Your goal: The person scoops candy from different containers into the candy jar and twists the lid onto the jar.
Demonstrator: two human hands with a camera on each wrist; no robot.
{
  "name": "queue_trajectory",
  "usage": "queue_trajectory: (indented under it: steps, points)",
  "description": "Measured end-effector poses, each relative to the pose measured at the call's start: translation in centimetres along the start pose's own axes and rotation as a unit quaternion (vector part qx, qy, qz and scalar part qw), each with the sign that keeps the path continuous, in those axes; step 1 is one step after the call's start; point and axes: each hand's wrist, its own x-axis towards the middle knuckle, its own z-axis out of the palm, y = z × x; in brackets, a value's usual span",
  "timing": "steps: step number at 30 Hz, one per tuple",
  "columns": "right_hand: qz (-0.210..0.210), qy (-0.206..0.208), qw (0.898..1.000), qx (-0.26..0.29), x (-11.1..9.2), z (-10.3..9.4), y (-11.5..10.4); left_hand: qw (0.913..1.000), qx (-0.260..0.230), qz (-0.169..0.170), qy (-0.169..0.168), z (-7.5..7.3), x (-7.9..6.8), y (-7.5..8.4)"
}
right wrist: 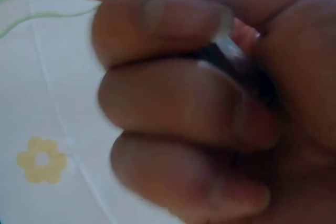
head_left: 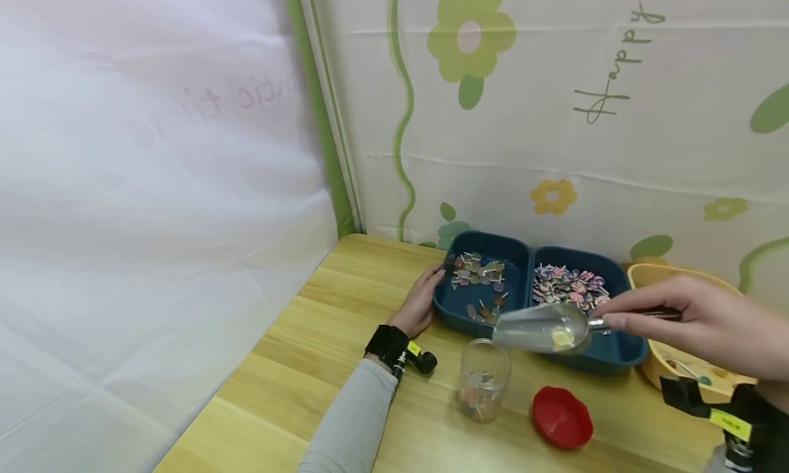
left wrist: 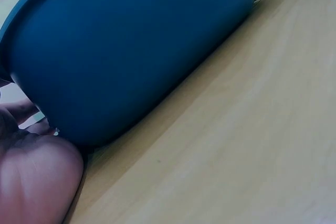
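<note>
gripping a scoop (head_left: 533,328): right hand (head_left: 703,321). backdrop (head_left: 530,137) reads "happy".

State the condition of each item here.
Scoop: yellowish piece inside
Clear jar: upright, uncovered, partly filled
Red dish: beside the jar
Left blue compartment: uncovered, sparsely filled
Right blue compartment: uncovered, fuller
Yellow tray: uncovered, partly hidden
Right hand: gripping scoop
Left hand: touching left blue compartment

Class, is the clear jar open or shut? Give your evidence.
Open. The clear jar has a bare rim in the head view; the red lid-like piece lies apart on the table.
</note>
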Motion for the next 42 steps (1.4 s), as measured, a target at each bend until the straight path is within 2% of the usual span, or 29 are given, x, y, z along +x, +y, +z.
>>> queue_trajectory:
  steps: [5,10,16,19,22,25,28,35,42]
  points:
    - [-0.016,-0.040,0.999,-0.016,0.3,0.4,-1.0,1.0000,0.003,0.001,0.001,0.1,0.0,0.1]
    - [-0.030,-0.045,0.998,-0.011,0.3,0.5,-1.0,1.0000,0.004,-0.002,0.000,0.0,0.1,0.0]
    - [-0.013,-0.054,0.998,-0.010,0.2,0.5,-0.7,1.0000,0.001,0.001,-0.006,0.0,0.2,0.0]
    - [-0.003,-0.037,0.999,-0.014,0.1,0.5,-0.8,1.0000,-0.003,0.002,-0.008,0.1,0.1,0.0]
    - [0.014,0.007,0.999,-0.042,0.1,0.5,-1.0,1.0000,-0.002,0.001,-0.006,0.1,0.0,0.1]
    - [0.052,0.032,0.995,-0.077,0.5,0.4,-1.3,1.0000,-0.002,0.001,-0.005,0.1,0.0,0.1]
    - [0.081,0.027,0.992,-0.095,1.3,0.4,-1.3,1.0000,-0.003,0.001,-0.006,0.0,0.0,0.1]
    - [0.090,0.011,0.994,-0.056,4.8,1.8,-1.2,1.0000,-0.003,0.001,-0.005,-0.1,0.0,0.2]
    - [0.135,0.022,0.984,-0.110,7.9,4.9,-2.6,1.0000,-0.005,0.003,-0.005,0.0,0.1,0.0]
